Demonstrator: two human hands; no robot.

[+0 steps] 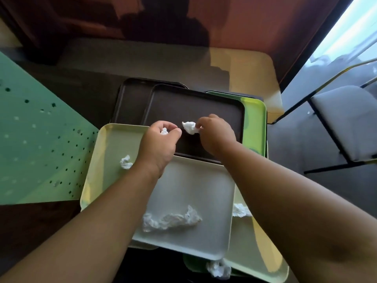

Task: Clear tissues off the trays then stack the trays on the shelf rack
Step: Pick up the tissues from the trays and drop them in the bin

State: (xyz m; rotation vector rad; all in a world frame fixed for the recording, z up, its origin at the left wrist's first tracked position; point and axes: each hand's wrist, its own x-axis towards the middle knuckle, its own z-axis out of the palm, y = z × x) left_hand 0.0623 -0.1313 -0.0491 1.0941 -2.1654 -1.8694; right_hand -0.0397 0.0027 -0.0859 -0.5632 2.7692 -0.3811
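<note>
Several trays overlap on the table. Over the dark brown tray (183,107), my right hand (216,133) pinches a crumpled white tissue (189,127). My left hand (161,144) is closed on a small tissue scrap (164,131) beside it. A second brown tray (130,99) lies behind. A pale cream tray (102,152) at left holds a tissue ball (125,162). On the white tray (204,184) in front lies a long crumpled tissue (171,220). More tissues sit at the right (240,210) and near the bottom edge (219,269).
A bright green tray (255,123) sticks out under the brown one at right; a pale green tray (263,260) lies at bottom right. A green perforated panel (36,144) stands at left. A grey-cushioned chair (346,119) is at right, beside a window.
</note>
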